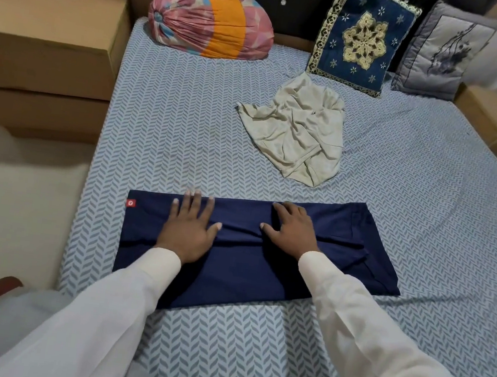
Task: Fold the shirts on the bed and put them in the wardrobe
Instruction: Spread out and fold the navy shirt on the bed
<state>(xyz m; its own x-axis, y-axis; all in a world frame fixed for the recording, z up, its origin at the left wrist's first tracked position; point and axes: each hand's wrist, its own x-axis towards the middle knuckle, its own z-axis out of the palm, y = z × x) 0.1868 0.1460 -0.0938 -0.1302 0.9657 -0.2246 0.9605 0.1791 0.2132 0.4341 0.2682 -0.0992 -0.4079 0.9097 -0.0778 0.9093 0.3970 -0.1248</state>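
R1: White sleeves, left (107, 312) and right (364, 328), come in over the near edge of the bed (251, 361). Sheet is pale blue with a herringbone print.

R2: Task item?

R1: Navy shirt (246, 269), folded into a long band. It lies flat across the bed close to the near edge, one end close to the left edge. A small red tag (130, 203) sits at the far corner of that end. A crease runs across the cloth between the two hands.

R2: Hand states?

R1: Left hand (189, 228): palm down on the shirt, fingers straight and spread, pressing flat, nothing gripped. Right hand (290, 229): palm down on the shirt toward its right half, fingers spread and slightly bent, thumb out to the side; it rests on the cloth and grips nothing. The hands are apart.

R2: Second garment?

R1: Beige shirt (297, 135), crumpled and unfolded, mid-bed, well apart from the navy one, toward the head edge.

R2: Surroundings?

R1: Along the head edge: a pink and orange bolster (211, 22) near the left corner, a blue embroidered cushion (364, 39) leaning upright, and a grey cushion (442, 52) beside it. A cardboard box (45, 47) stands off the left edge.
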